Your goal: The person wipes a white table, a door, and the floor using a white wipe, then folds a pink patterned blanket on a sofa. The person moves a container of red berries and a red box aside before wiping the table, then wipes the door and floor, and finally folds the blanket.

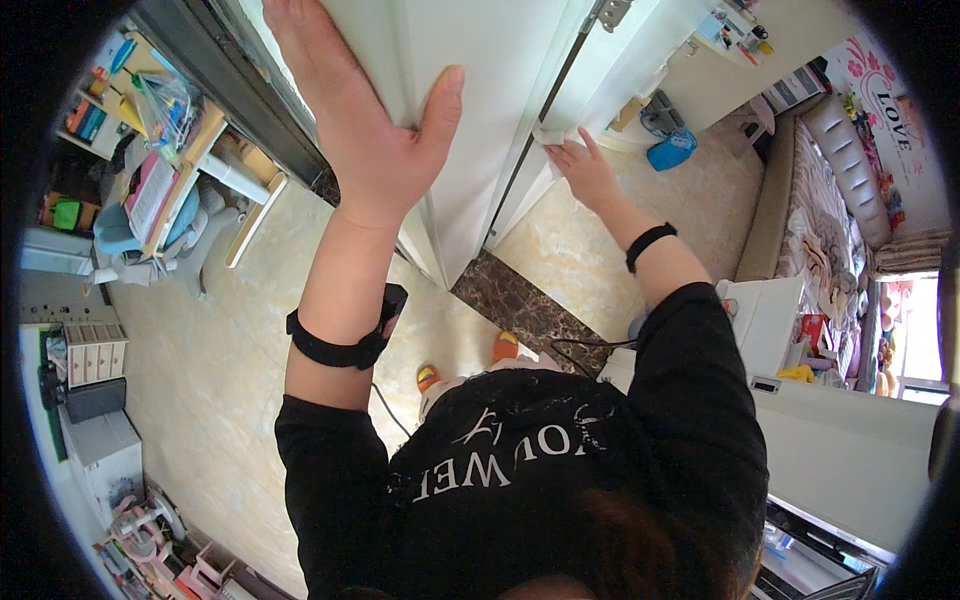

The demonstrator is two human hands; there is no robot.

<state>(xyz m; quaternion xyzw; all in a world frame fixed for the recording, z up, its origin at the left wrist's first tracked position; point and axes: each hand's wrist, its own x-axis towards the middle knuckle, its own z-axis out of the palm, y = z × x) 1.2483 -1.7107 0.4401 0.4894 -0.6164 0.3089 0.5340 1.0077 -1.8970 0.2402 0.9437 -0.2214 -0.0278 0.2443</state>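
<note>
My left hand (375, 142) rests flat along a white door casing (480, 82), thumb spread to the right and the other fingers pointing up the frame, some cut off by the top of the view. It holds nothing. My right hand (589, 169) grips a white cloth or wipe (553, 141), pressed against the white wood by the dark gap between casing and door. Part of the cloth is hidden under the fingers. A metal hinge (613, 13) shows above it. Both forearms wear black bands.
A dark marble threshold (517, 289) crosses the floor below the frame. To the left stands a cluttered desk (214, 124) with a chair (191, 229). At the right are a bed (814, 217), a white cabinet (765, 315) and a blue bag (671, 150). A black cable (581, 343) lies near my feet.
</note>
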